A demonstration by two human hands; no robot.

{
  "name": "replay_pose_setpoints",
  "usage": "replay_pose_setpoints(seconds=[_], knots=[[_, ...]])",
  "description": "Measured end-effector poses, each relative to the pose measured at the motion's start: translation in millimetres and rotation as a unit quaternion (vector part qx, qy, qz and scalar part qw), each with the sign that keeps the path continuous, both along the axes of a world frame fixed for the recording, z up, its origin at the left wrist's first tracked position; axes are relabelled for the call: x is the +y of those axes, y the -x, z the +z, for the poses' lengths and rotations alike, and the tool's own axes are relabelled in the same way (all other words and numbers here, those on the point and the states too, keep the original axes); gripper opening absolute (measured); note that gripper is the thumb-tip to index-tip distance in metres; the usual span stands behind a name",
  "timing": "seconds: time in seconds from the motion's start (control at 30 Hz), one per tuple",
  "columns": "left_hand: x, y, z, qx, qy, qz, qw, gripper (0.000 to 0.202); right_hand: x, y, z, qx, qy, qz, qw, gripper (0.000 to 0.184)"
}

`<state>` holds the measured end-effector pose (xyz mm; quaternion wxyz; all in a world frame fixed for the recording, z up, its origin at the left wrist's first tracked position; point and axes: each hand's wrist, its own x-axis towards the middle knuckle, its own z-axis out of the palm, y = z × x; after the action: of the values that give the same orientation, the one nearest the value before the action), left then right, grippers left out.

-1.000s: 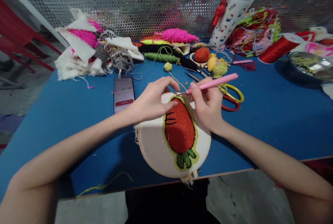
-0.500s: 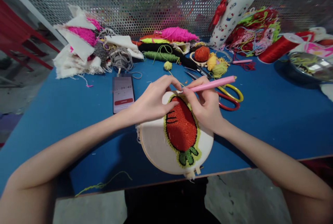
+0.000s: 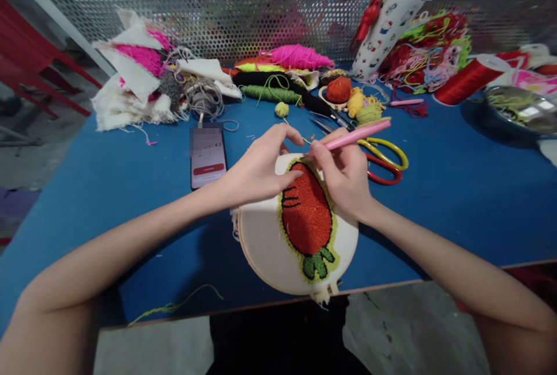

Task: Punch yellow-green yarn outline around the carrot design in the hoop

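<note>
A round embroidery hoop [image 3: 264, 235] with white cloth rests at the table's front edge. On the cloth is a carrot design [image 3: 307, 215], orange-red with a black outline, green leaves and a yellow-green border. My left hand [image 3: 265, 169] grips the hoop's far side, thumb on the design and fingers bent over the rim. In my right hand [image 3: 346, 175] is a pink punch needle [image 3: 359, 134], its shaft tilted to the right and its tip hidden by my fingers. Yellow-green yarn runs from a small yarn ball [image 3: 282, 109] towards my right fingertips.
Scissors with red and yellow handles [image 3: 394, 154] lie right of my right hand. A phone [image 3: 208, 160] lies on the left. Along the back are yarn bundles [image 3: 300, 57], cloth scraps [image 3: 130, 90], a tumbler [image 3: 385, 29], a red thread spool [image 3: 470, 80] and a metal bowl [image 3: 522, 109].
The hoop has shifted and turned slightly to the right. The pink punch needle has moved slightly up and tilts a little more steeply. Both hands keep their hold.
</note>
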<state>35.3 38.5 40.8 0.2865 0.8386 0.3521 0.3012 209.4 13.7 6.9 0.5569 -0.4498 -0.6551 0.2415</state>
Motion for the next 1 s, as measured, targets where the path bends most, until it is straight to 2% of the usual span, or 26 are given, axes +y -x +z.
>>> replay_pose_setpoints(seconds=[0.17,0.33,0.6,1.0], knots=[[1.6,1.0,-1.7,-0.002,-0.008,-0.008,1.0,0.03,2.4,-1.0,0.4,0.06,0.008,-0.014,0.998,0.027],[1.2,0.9,-1.3,0.004,-0.013,-0.012,1.0,0.031,3.4,-0.1,4.1,0.072,0.005,-0.037,0.997,0.029],[2.9,1.3,-5.2,-0.002,-0.012,-0.02,1.0,0.03,2.0,-0.3,2.7,0.066,0.021,-0.023,0.997,0.023],[0.2,-0.1,-3.2,0.01,-0.004,-0.031,0.999,0.031,2.8,-0.1,-0.8,0.09,0.023,-0.026,0.995,0.029]])
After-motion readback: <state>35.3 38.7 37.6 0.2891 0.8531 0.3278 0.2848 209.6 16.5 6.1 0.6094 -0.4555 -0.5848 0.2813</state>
